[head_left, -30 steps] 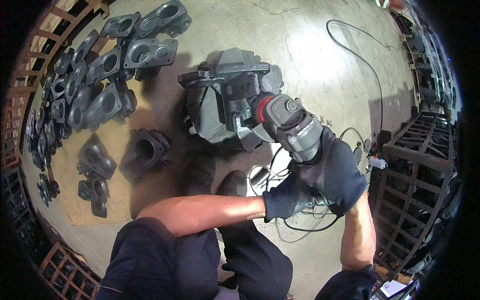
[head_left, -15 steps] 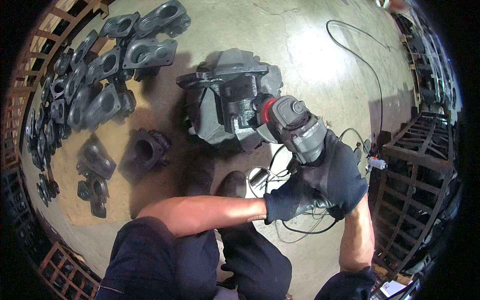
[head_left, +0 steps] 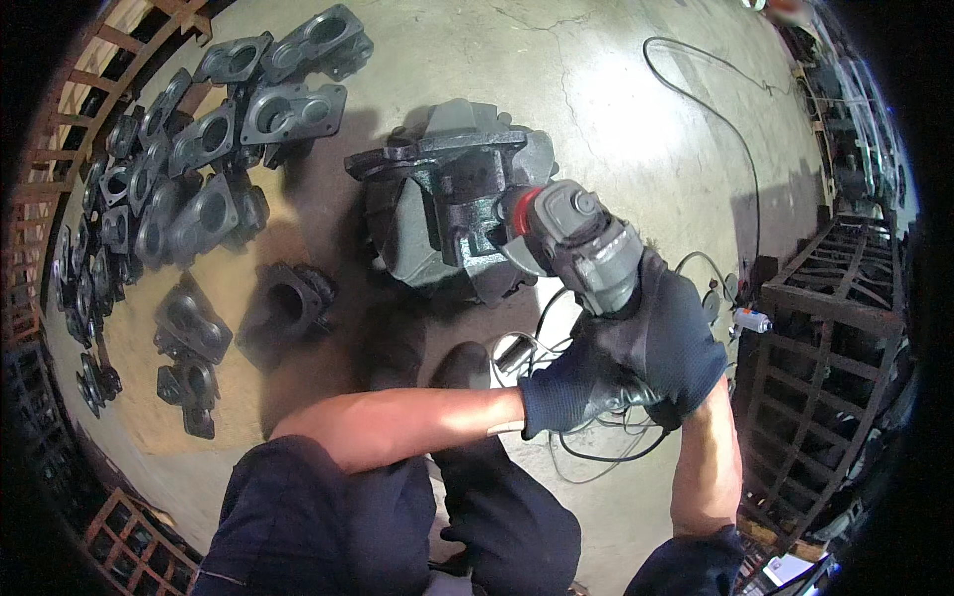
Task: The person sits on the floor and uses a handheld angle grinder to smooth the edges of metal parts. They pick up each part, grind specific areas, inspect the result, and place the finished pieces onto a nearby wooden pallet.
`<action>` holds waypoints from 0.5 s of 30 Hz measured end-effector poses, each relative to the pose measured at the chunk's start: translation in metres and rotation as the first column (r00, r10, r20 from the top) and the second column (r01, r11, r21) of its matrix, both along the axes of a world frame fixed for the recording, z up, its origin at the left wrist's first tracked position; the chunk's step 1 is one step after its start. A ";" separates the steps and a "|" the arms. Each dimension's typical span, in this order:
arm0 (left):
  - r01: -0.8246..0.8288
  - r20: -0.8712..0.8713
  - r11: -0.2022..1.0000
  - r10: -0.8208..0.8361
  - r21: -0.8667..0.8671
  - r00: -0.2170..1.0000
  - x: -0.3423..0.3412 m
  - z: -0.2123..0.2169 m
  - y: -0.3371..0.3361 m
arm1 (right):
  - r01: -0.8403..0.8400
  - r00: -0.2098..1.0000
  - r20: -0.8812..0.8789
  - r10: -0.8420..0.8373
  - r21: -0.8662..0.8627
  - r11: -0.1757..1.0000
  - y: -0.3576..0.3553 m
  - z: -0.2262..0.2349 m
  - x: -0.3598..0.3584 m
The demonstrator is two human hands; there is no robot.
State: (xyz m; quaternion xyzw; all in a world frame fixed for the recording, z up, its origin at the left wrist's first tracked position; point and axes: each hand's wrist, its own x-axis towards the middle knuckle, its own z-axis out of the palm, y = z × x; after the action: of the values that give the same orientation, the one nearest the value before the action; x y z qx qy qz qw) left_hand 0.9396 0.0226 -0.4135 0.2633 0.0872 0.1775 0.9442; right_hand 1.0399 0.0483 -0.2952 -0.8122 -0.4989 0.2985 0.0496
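Both my hands wear dark gloves and close around an angle grinder (head_left: 584,238) with a grey head and a red ring by its disc. My right hand (head_left: 681,323) wraps the body just behind the head. Crossing under it from the left, my left hand (head_left: 586,382) grips the rear part, its fingers partly hidden. The grinder's disc end meets the right side of a dark metal casting (head_left: 467,204), a flanged, glossy part. That casting rests on pale grey blocky supports (head_left: 409,233), and the exact contact point is hidden behind the guard.
Many dark flanged castings (head_left: 204,219) lie on a brown sheet (head_left: 129,417) at left. A black cable (head_left: 752,169) loops over the concrete floor, with more cords (head_left: 522,348) below the grinder. Metal lattice crates (head_left: 825,328) stand at right; my shoe (head_left: 462,366) is near the casting.
The grinder and both hands have shifted slightly up and left along the casting. The view has moved a little; the grip stays the same.
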 end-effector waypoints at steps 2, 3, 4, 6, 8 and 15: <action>0.077 -0.136 0.995 -0.067 0.063 0.988 -0.007 0.023 0.025 | 0.016 0.999 -0.045 -0.015 0.023 1.000 0.007 -0.004 0.003; 0.088 -0.118 0.996 -0.085 0.014 0.989 -0.007 0.016 0.022 | 0.016 0.998 -0.068 -0.013 0.035 0.999 0.012 -0.005 0.003; 0.102 -0.097 0.994 -0.105 -0.036 0.990 -0.007 0.010 0.019 | 0.027 0.998 -0.060 -0.027 0.002 1.000 0.016 -0.007 0.003; 0.111 -0.075 0.994 -0.109 0.011 0.991 -0.009 0.009 0.016 | 0.014 0.998 -0.065 -0.014 -0.004 1.000 0.011 -0.001 0.003; 0.214 0.217 0.863 -0.124 -0.459 0.968 -0.007 0.001 0.000 | 0.018 0.997 -0.076 -0.018 -0.006 1.000 0.005 0.003 0.003; 0.045 -0.066 0.987 -0.035 0.152 0.997 -0.013 0.009 0.008 | 0.014 0.996 -0.083 -0.012 0.019 1.000 0.003 -0.005 0.000</action>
State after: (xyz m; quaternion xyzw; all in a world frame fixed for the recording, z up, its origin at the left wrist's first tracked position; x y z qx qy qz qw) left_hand 0.9268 0.0308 -0.4048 0.3425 0.0980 0.1563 0.9212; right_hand 1.0397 0.0517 -0.3001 -0.8017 -0.4939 0.3268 0.0802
